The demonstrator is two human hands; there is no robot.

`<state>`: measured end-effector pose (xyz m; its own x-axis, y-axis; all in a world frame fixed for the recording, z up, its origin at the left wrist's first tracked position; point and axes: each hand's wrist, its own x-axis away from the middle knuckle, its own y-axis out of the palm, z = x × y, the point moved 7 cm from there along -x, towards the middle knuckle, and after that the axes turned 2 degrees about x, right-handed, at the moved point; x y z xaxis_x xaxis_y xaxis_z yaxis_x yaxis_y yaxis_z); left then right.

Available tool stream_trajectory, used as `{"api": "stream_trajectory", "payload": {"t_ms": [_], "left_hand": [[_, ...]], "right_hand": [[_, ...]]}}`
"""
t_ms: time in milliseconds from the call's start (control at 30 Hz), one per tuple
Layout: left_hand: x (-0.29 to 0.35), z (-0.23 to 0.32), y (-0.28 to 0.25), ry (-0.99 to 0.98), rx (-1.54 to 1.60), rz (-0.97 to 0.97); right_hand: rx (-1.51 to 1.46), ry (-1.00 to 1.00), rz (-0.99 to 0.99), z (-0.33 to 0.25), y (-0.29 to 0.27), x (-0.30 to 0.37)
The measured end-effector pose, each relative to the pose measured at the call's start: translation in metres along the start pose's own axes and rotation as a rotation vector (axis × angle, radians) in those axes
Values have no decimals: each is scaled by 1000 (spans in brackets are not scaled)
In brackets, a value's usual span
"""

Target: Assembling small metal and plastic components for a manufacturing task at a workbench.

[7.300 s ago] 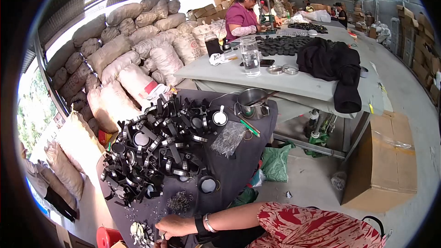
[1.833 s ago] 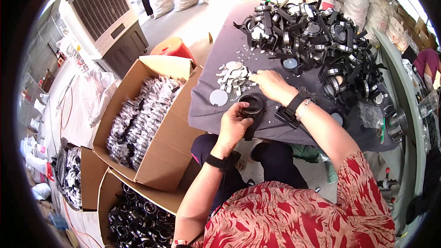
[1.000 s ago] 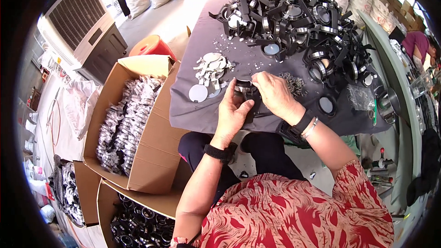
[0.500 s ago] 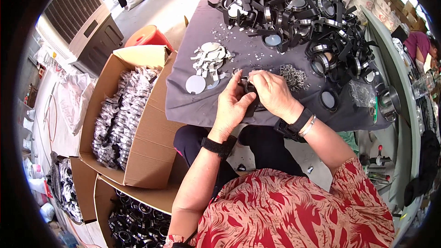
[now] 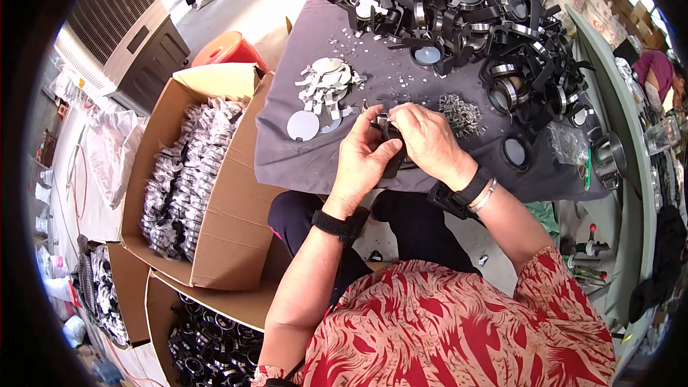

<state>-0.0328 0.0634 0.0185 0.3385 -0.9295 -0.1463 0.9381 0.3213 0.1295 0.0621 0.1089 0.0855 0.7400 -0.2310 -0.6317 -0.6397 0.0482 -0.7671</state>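
At the near part of the cloth-covered table (image 5: pixel 283 165), my left hand (image 5: pixel 362 158) is closed around a black-strapped watch (image 5: pixel 391 129), thumb and fingers on its sides. From the right, my right hand (image 5: pixel 432 140) pinches at the upper end of the same watch. The fingers cover most of the watch. Just beyond my right hand lies a heap of small metal pieces (image 5: pixel 460 116). To the left of my hands are a pile of pale discs and tabs (image 5: pixel 330 86) and a single round disc (image 5: pixel 303 126). Another watch (image 5: pixel 515 153) rests to the right.
A large heap of black watches (image 5: pixel 466 18) covers the table's far right. Clear plastic bags (image 5: pixel 565 143) and a metal bowl (image 5: pixel 609 156) sit at the right edge. Left of the table stand cardboard boxes (image 5: pixel 229 201), a red stool (image 5: pixel 226 50) and an air cooler (image 5: pixel 115 21).
Both hands remain at the same watch, with only small finger shifts; more of its metal edge shows between them. The whole view has shifted slightly.
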Motion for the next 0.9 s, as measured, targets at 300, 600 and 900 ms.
{"api": "stream_trajectory", "payload": {"t_ms": [300, 600, 900], "left_hand": [[2, 4, 3, -28, 11, -17], [-1, 2, 4, 5, 33, -9], [-3, -4, 1, 20, 57, -6]], "right_hand": [[-81, 14, -38, 5, 1, -2], [-119, 77, 89, 9, -3, 5], [9, -10, 93, -5, -5, 2]]}}
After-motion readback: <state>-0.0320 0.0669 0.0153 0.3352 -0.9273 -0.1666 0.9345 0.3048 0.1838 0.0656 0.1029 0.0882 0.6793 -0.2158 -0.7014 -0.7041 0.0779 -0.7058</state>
